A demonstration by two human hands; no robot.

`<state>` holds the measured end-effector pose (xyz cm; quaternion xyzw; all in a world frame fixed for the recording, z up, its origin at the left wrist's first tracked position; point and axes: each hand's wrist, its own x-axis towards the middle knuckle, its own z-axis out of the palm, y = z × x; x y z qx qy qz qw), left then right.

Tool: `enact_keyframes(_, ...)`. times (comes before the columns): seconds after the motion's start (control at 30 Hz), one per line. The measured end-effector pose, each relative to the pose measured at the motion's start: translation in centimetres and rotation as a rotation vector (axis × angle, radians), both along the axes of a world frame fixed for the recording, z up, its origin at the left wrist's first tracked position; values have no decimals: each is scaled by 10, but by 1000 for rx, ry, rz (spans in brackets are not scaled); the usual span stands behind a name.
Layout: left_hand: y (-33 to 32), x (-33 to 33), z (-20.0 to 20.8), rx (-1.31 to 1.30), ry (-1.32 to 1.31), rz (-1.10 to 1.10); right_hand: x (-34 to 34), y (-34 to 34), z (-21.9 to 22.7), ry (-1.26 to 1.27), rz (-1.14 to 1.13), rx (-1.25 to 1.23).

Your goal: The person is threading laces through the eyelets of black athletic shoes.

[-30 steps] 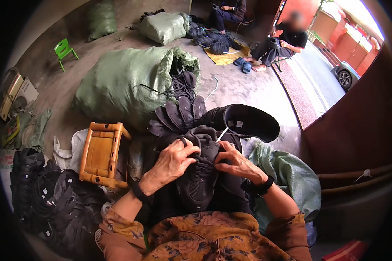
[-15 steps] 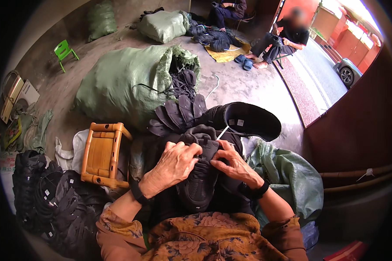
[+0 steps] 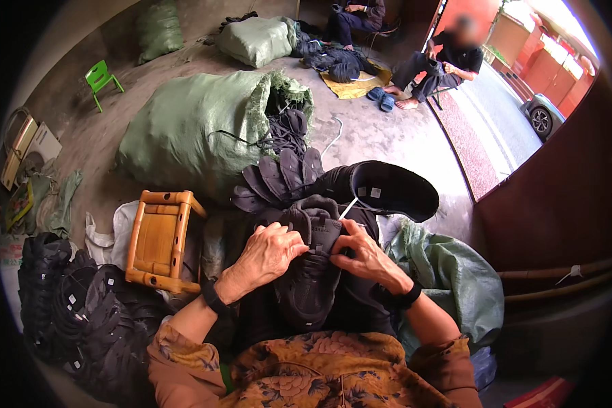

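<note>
both hands close in on the shoe's tongue

since a second ago the left hand (image 3: pixel 272 250) and right hand (image 3: pixel 364 253) have barely shifted, both grips pinched shut on the black shoe (image 3: pixel 311 272) lying on the person's lap, toe toward the body. it looks light, its upper soft and yielding; the firm sole edge seems the surer hold. a white strip (image 3: pixel 347 208) pokes out above. a bamboo stool (image 3: pixel 158 239) stands on the floor to the left.

A big green woven sack (image 3: pixel 183 132) lies open ahead of me, another (image 3: pixel 255 41) beyond it. Small white tags (image 3: pixel 70 299) dot the black pile at my left. A flat white box (image 3: pixel 30 146) lies far left.
</note>
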<state>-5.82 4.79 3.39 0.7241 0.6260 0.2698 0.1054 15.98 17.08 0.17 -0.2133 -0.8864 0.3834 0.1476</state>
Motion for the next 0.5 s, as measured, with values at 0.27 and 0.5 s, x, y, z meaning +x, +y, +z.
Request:
enact_keyframes(0.27,-5,-4,6,-419,-819,-143,-6,-9,4,53,-65,21)
enact_keyframes(0.5,32,-44,-18,-275,-393,103,-17,-12,7,101,-216,23)
